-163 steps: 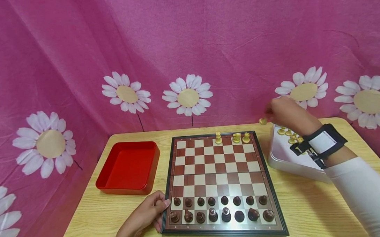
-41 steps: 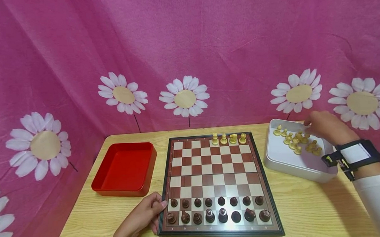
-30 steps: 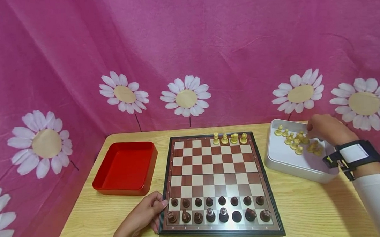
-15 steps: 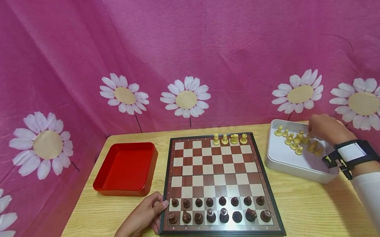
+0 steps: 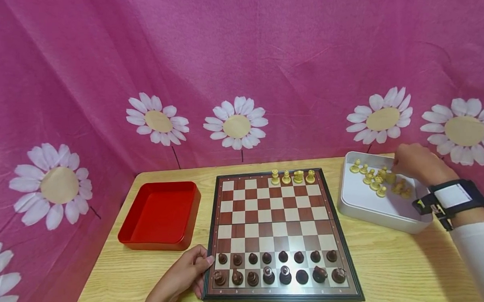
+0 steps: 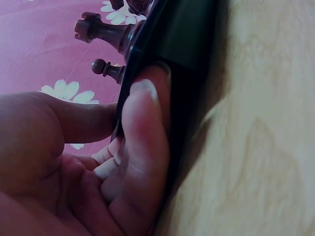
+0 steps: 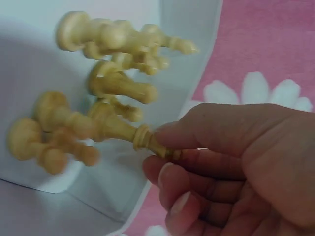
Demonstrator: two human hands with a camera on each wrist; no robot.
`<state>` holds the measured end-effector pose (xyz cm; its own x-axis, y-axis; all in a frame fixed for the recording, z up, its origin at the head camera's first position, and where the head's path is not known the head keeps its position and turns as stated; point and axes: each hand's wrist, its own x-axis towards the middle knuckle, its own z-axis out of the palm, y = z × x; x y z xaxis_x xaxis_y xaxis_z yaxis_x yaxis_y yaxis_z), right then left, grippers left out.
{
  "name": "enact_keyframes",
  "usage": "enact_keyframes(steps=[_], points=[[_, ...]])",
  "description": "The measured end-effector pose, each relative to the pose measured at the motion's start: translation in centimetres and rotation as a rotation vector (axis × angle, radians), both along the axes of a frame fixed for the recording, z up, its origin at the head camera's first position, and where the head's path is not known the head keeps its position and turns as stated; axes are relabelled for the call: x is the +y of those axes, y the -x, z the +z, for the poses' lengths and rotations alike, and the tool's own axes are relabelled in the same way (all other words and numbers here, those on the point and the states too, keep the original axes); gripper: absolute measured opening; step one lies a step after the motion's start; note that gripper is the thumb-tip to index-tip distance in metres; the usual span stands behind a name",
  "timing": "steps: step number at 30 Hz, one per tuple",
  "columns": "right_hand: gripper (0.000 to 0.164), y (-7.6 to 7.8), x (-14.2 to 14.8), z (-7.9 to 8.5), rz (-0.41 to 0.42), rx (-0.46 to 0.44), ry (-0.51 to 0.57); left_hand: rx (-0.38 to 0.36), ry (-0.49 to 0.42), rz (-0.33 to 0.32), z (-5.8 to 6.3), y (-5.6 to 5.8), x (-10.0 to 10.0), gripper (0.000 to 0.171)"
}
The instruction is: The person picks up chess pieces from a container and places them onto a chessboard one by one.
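Note:
My left hand (image 5: 186, 269) grips the left edge of the chessboard (image 5: 276, 215), thumb at the top edge and fingers against its side. Over the white box (image 5: 380, 216) on the right, my right hand (image 5: 416, 161) pinches the head end of a tall cream chess piece (image 7: 114, 126) between thumb and fingers. The piece leans at a slant, its base among several other cream pieces (image 7: 120, 84) in the box. On the board's far row stand a cream rook (image 5: 310, 178), a knight (image 5: 298, 177) and two taller pieces (image 5: 275, 178). Dark pieces (image 5: 268, 276) fill the two near rows.
A red tray (image 5: 161, 245) with nothing in it sits left of the board on the wooden table (image 5: 110, 282). Behind the table hangs a pink cloth (image 5: 303, 77) printed with daisies. The white box's raised wall surrounds the cream pieces.
Since the oldest frame, a fourth cream piece has joined the far row, and my right hand has moved right into the white box. Over the last second it has barely shifted; the left hand holds still.

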<state>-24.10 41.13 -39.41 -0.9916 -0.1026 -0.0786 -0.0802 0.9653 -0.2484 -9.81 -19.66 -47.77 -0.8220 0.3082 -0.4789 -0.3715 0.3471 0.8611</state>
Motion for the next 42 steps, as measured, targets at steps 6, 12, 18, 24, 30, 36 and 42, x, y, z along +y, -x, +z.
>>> enact_keyframes(steps=[6, 12, 18, 24, 30, 36, 42], points=[[0.036, -0.1, -0.9, 1.6, 0.051, 0.114, 0.023, 0.009, 0.001, -0.002, 0.1, 0.1, 0.1, 0.027], [0.015, -0.9, -2.1, 2.9, 0.088, 0.109, 0.022, -0.010, 0.008, 0.003, 0.0, 0.0, 0.1, 0.027], [0.008, -1.3, -3.8, 3.9, 0.133, 0.193, -0.008, -0.014, 0.014, 0.009, -0.1, -0.1, 0.2, 0.028], [0.010, -1.1, -5.4, 4.4, 0.214, 0.269, -0.011, -0.006, 0.011, 0.014, 0.1, -0.2, 0.2, 0.030], [0.010, -0.7, -7.0, 4.9, 0.266, 0.255, 0.022, -0.001, 0.012, 0.013, 0.1, -0.2, 0.1, 0.031], [0.004, -0.2, -9.0, 5.4, 0.318, 0.265, 0.005, -0.008, 0.011, 0.009, 0.1, -0.1, 0.0, 0.030], [0.004, 0.2, -11.6, 6.1, 0.343, 0.260, 0.029, -0.003, 0.012, 0.015, 0.0, -0.2, 0.1, 0.030]])
